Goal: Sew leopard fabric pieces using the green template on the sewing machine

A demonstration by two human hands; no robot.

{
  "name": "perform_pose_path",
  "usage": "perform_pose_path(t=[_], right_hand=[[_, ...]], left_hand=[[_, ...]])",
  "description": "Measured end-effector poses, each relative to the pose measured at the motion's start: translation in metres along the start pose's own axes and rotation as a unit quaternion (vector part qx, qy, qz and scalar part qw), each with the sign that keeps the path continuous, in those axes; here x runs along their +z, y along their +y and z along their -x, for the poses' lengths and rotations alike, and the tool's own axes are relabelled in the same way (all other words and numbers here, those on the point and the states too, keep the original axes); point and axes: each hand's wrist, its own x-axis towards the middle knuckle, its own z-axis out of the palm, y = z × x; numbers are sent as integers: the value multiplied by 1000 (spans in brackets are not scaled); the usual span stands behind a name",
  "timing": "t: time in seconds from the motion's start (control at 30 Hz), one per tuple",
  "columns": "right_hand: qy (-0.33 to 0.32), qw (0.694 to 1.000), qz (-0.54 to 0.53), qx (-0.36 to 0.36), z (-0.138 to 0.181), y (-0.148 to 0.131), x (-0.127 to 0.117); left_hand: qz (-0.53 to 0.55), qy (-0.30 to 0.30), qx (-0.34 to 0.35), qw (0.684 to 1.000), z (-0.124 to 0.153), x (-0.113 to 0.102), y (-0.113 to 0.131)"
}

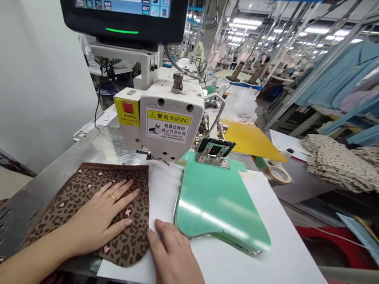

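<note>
My left hand [107, 212] lies flat with fingers spread on a brown leopard-print fabric piece [131, 237] with small pink patches. A gold ring is on one of its fingers. Beside the fabric's right edge is my right hand [176, 259], its fingers loosely bent and apart, one fingertip at the edge; nothing shows in its grasp. To the right, a green plastic template [211, 198] rests on white sheeting [222, 268], joined at its top to a black and metal clamp [215, 150]. The white sewing machine head [170, 117] stands just beyond the fabric.
Above the machine is a control screen [123, 10]. A yellow sheet [249, 138] and a tape roll [279, 174] lie at the right. Spotted fabric [345, 162] is heaped farther right. A metal tabletop [86, 149] extends left towards a pale wall.
</note>
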Motion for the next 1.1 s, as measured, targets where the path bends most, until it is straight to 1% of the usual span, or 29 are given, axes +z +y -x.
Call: perform_pose_path(t=[0.07, 0.17, 0.23, 0.27, 0.33, 0.37, 0.43, 0.5, 0.6, 0.67, 0.73, 0.87, 0.97, 1.0, 1.03, 1.1], right_hand=[[-2, 999, -30, 9, 1, 0, 0], [-27, 998, -64, -3, 1, 0, -4], [-21, 996, -87, 2, 1, 1, -7], [-9, 995, -96, 11, 1, 1, -8], [7, 994, -104, 18, 2, 3, -13], [4, 995, -103, 13, 3, 3, -16], [-9, 995, -95, -11, 2, 5, -23], [-17, 995, -90, -30, 1, 7, -28], [-14, 995, -93, -33, -1, 7, -33], [-11, 995, -98, -29, -2, 6, -34], [-3, 994, -109, -26, -3, 5, -34], [4, 991, -129, -29, -5, 0, -34], [-15, 996, -81, -28, -8, -5, -30], [-21, 998, -61, -27, -9, -6, -29], [-24, 998, -46, -28, -9, -6, -27], [-20, 999, -31, -35, -8, -6, -25]], left_hand=[[2, -1, 1, 1000, -1, 0, 1], [9, -9, -3, 1000, -1, 0, -1], [14, -13, -5, 1000, -2, 0, -3], [17, -11, -3, 1000, -2, -2, -3], [20, 7, 10, 1000, -1, -8, -2], [25, 23, 21, 999, 0, -13, 1], [52, 57, 36, 996, 2, -23, 15], [105, 59, 36, 992, 5, -33, 34], [196, 4, 24, 980, 6, -39, 62], [242, -27, 7, 970, 5, -37, 69], [287, -48, -20, 956, 4, -35, 68], [365, -80, -73, 925, 5, -36, 56], [400, -80, -78, 910, 6, -39, 50], [397, -68, -77, 912, 6, -39, 47], [379, -51, -76, 921, 5, -38, 44], [301, -19, -65, 951, 1, -34, 35]])
